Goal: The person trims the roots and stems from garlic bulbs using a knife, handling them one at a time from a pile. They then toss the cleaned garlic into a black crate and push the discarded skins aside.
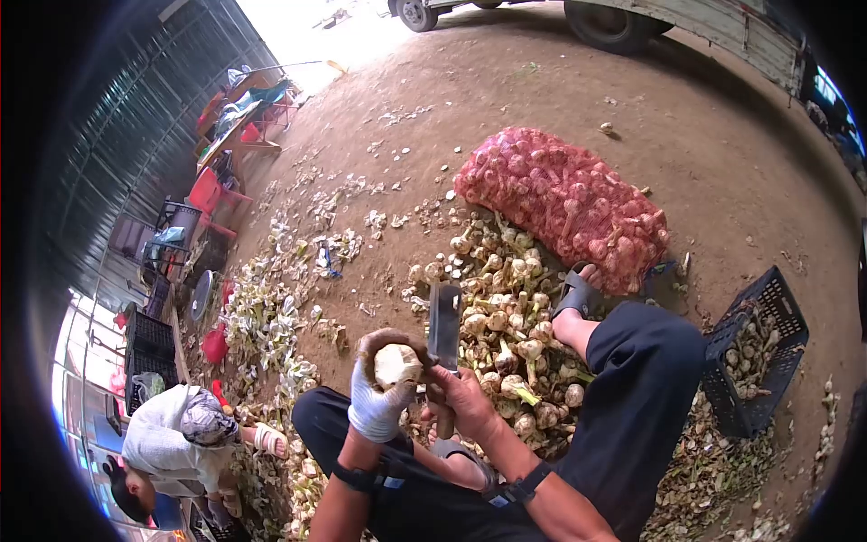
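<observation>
My left hand (374, 408), in a pale glove with dark, soiled fingers, is closed around a garlic bulb (397, 365) whose white cut face points up. Beside it, my right hand (471, 405) is bare and grips a cleaver (444, 323). The broad rectangular blade stands upright just right of the bulb, and part of the wooden handle shows below my fingers. A heap of garlic bulbs (506, 312), some with stems, lies on the ground beyond my hands and between my legs.
A red mesh sack (564, 208) full of bulbs lies behind the heap. At right a black crate (759, 352) holds trimmings. Peels (262, 316) litter the left ground. A person (176, 443) bends over at lower left. A truck (614, 23) stands at the back.
</observation>
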Demonstrator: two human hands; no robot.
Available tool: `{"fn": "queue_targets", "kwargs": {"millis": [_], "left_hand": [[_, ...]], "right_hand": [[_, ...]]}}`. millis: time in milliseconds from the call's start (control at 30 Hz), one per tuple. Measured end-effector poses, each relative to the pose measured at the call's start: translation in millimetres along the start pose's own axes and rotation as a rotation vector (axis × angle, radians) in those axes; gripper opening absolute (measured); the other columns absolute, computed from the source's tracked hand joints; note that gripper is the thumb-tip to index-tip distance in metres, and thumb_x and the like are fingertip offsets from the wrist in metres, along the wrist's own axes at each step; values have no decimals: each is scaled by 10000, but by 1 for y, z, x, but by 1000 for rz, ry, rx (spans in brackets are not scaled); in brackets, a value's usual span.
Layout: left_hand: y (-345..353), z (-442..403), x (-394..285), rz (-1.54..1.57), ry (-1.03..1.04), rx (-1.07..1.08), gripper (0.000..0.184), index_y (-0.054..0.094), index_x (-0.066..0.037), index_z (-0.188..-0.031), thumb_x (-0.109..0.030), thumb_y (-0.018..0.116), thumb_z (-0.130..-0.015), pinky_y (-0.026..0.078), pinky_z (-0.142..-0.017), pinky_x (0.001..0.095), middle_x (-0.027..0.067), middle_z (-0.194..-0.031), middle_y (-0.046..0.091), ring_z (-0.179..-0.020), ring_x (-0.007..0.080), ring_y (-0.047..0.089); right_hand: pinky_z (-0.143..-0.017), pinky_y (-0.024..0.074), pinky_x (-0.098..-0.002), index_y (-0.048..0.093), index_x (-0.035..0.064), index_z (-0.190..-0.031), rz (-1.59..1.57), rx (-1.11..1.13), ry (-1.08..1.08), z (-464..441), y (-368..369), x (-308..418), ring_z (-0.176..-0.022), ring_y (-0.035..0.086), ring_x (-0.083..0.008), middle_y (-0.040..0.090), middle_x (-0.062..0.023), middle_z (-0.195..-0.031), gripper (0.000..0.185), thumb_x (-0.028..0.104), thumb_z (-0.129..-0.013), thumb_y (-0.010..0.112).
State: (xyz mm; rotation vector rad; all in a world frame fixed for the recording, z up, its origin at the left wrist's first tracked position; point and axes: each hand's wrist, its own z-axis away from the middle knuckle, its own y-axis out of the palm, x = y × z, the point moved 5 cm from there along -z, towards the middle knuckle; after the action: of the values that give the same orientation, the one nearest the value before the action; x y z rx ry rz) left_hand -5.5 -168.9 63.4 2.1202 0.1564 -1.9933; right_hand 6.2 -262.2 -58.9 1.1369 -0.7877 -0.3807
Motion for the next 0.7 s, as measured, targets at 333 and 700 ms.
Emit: {"fn": "queue_targets", "kwargs": {"millis": [333,700], "left_hand": [[-45,-3,11,-645,128,-57,360,586,-19,-1063,11,737,-738,541,-756,291,69,-933,636,-831,152,642],[-41,-4,1,131,-213,26,236,580,-16,-1045,-58,710,-854,555,-528,309,98,-773,659,-621,178,649]], "right_hand": [[-513,542,-241,673,14,-873,657,-250,-468,13,24,57,-520,498,-30,543,55,-628,348,351,-922,744],[-569,511,-413,715,56,-835,1386,-417,-172,-16,-86,-49,-603,670,-316,667,-164,-657,387,443,-837,717]]}}
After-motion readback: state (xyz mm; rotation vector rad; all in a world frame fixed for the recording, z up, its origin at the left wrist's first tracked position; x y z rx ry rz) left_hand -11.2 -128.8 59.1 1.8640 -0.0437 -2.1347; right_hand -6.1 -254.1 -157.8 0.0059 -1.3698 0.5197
